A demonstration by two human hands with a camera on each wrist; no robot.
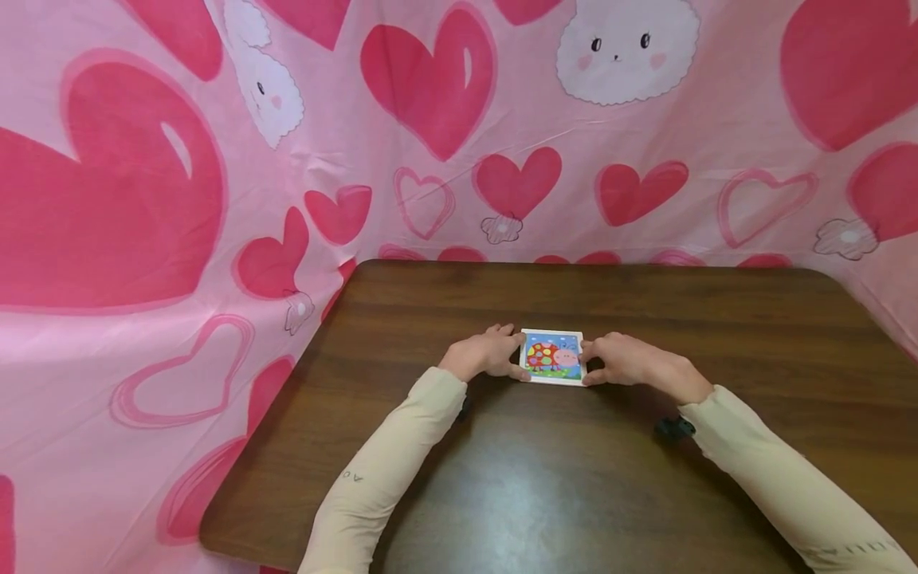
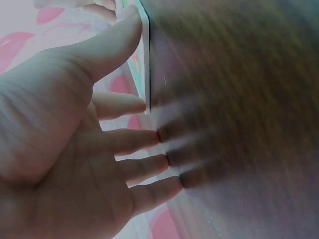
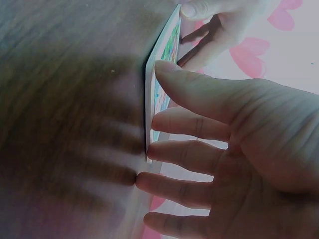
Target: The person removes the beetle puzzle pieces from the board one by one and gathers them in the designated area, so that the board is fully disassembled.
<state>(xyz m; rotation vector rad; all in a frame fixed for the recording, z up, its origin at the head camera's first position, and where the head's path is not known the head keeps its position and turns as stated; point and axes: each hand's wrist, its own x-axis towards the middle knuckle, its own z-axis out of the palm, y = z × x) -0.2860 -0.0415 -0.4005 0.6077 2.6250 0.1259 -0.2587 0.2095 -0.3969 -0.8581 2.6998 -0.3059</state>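
Note:
A small, thin picture board (image 1: 552, 357) lies flat on the brown table, with a red spotted ladybug on a blue and green ground inside a white border. My left hand (image 1: 491, 351) touches its left side. In the left wrist view, the thumb rests on the near part of the board's edge (image 2: 146, 64) and the index fingertip meets the far corner, while the other fingertips touch the tabletop. On the right side is my right hand (image 1: 622, 359). Its thumb (image 3: 169, 69) lies on the border and the index and middle fingertips touch the edge, fingers mostly straight.
The wooden table (image 1: 545, 470) has rounded corners and a bright reflection near its front. A pink cloth (image 1: 344, 104) with hearts and white animal faces hangs behind it and along the left. Dark wrist devices (image 1: 676, 428) sit under the cream sleeves.

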